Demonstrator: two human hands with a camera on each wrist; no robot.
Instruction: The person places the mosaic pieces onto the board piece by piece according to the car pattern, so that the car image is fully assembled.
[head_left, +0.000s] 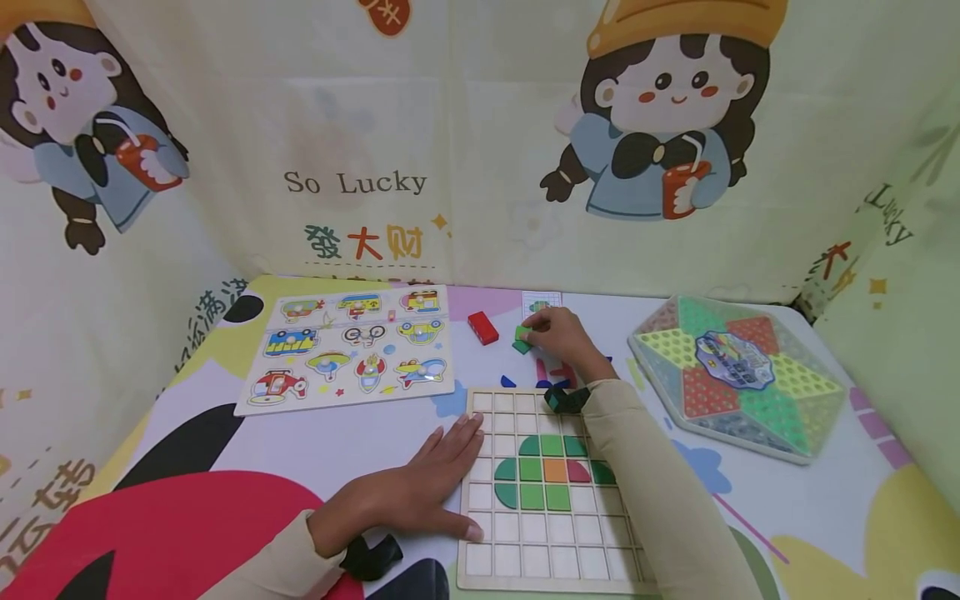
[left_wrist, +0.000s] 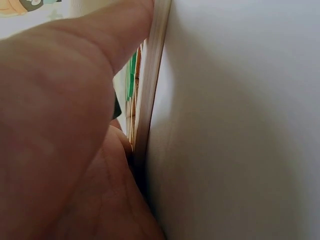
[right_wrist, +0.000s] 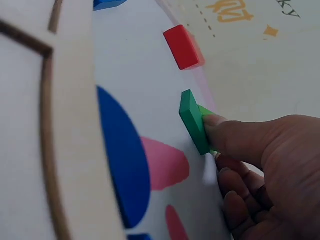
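My left hand (head_left: 423, 487) lies with straight fingers along the left side of a wooden grid board (head_left: 558, 585), its fingertips and thumb touching the rim. Set in the grid are several green squares (head_left: 531, 469), green rounded pieces (head_left: 506, 496), an orange square (head_left: 555, 472) and a red rounded piece (head_left: 577, 472). Beyond the board's far edge, my right hand (head_left: 562, 337) pinches a light green block (head_left: 522, 332) between thumb and fingers. A darker green block (right_wrist: 193, 122) stands against it in the right wrist view, partly covering the light one. The left wrist view shows mostly thumb (left_wrist: 55, 100) and board edge (left_wrist: 152, 85).
Red blocks (head_left: 483, 328) lie left of the right hand. A patterned card (head_left: 542, 298) is behind it, and blue pieces (right_wrist: 125, 160) lie along the board's far edge. A vehicle puzzle board (head_left: 348, 350) sits at left, a hexagonal game box (head_left: 738, 375) at right.
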